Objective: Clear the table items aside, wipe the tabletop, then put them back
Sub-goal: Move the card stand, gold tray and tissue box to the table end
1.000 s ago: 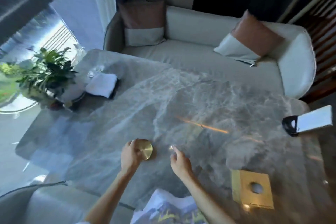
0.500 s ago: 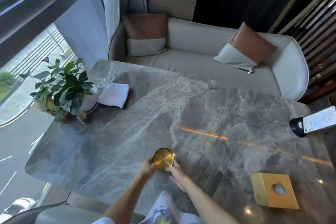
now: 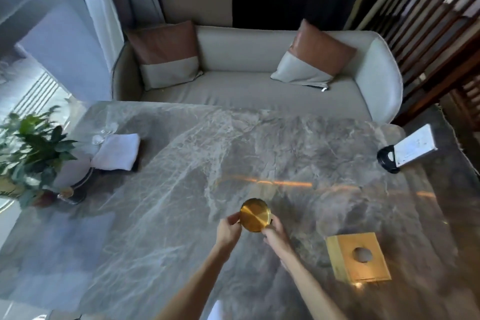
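Observation:
A round gold disc (image 3: 255, 214), like a coaster or lid, is near the front middle of the grey marble table (image 3: 181, 163). My left hand (image 3: 228, 228) grips its left edge and my right hand (image 3: 275, 231) grips its right edge. A folded white cloth (image 3: 117, 152) lies at the left, beside a potted plant (image 3: 33, 148). A gold square tissue box (image 3: 359, 257) sits at the front right. A white card in a black stand (image 3: 405, 149) stands at the right edge.
A cream sofa (image 3: 246, 91) with two brown-and-white cushions runs along the table's far side. A clear glass (image 3: 100, 136) lies behind the cloth. A window is at the left, and a wooden slat screen (image 3: 428, 21) at the right.
The disc has moved right from my left hand alone to being held by both hands. My right hand has come in onto its right edge. The camera view has shifted.

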`<state>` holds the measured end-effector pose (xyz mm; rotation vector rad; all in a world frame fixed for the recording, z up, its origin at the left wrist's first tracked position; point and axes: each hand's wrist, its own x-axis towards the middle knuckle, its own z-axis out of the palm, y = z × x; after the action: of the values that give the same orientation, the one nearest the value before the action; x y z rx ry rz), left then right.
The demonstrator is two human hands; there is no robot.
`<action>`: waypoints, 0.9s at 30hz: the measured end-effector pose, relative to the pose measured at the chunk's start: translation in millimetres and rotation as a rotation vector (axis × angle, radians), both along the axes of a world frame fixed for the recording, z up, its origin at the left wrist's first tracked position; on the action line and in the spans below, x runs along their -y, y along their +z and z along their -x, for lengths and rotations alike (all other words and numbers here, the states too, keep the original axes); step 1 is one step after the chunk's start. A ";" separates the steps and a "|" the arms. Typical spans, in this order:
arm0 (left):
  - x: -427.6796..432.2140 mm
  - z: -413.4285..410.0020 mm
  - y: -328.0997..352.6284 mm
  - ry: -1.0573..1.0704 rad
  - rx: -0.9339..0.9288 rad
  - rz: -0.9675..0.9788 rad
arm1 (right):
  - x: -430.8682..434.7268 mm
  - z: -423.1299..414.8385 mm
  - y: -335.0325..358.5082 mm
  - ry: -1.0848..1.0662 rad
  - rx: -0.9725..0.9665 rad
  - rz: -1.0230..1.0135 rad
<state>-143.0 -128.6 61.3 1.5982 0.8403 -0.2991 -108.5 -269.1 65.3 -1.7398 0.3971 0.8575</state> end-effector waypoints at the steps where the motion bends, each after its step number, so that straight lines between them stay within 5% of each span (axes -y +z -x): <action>1: 21.1 -20.6 2.2 -0.037 0.020 -0.008 | 20.0 -18.1 6.4 -0.030 0.023 -0.010; 17: 379.1 -285.9 -7.3 -0.270 -0.121 0.172 | 379.0 -252.5 -14.9 -0.309 -0.001 0.008; 27: 430.4 -297.6 -29.9 -0.360 -0.221 0.165 | 438.6 -265.2 -43.2 -0.483 -0.195 -0.054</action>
<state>154.6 -559.0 31.4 1.5732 0.6687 -0.7935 156.7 -707.7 22.1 -1.4255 0.8750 0.6766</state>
